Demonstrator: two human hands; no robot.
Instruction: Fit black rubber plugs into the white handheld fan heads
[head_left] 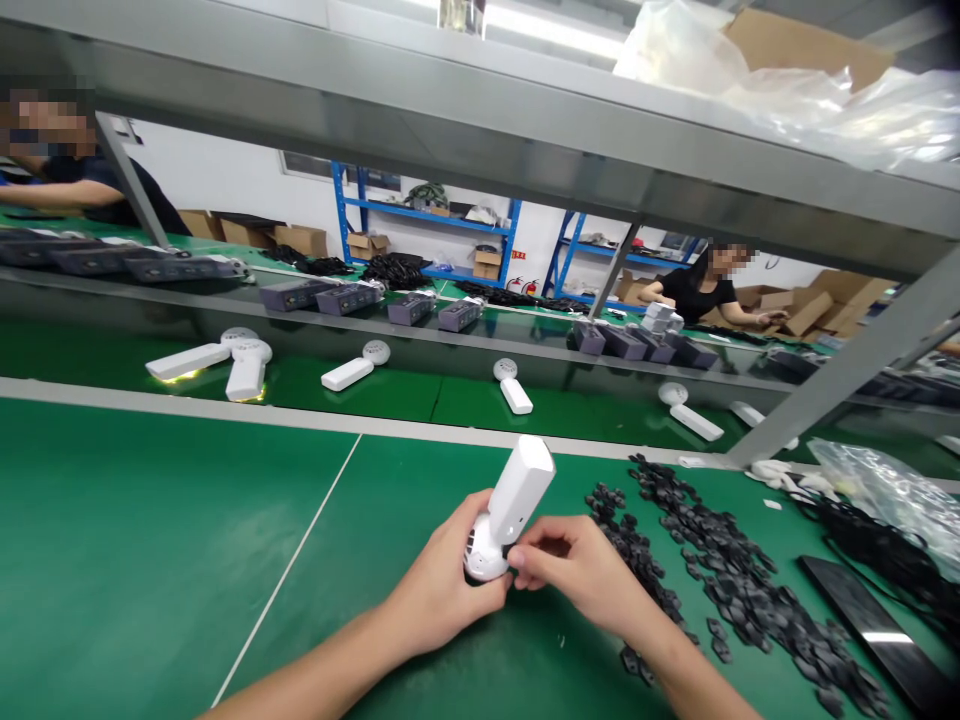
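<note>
A white handheld fan (519, 492), with a long flat-sided handle and a round vented head, is tilted upward in my left hand (442, 580). My left fingers and thumb wrap around its round head. My right hand (574, 565) is closed in a pinch against the fan, where the head meets the handle. A dark bit shows at its fingertips, but what it holds is too hidden to name. Just right of my right hand, small flat black pieces (731, 565) lie heaped on the green work table (150, 540).
Beyond the table edge, more white fans (514, 385) lie along a green conveyor belt (427, 395). Dark grey boxes (412, 308) line the ledge behind it. A metal post (847, 340) rises at right, near black cords (877, 540) and a black slab (862, 610). Co-workers sit across.
</note>
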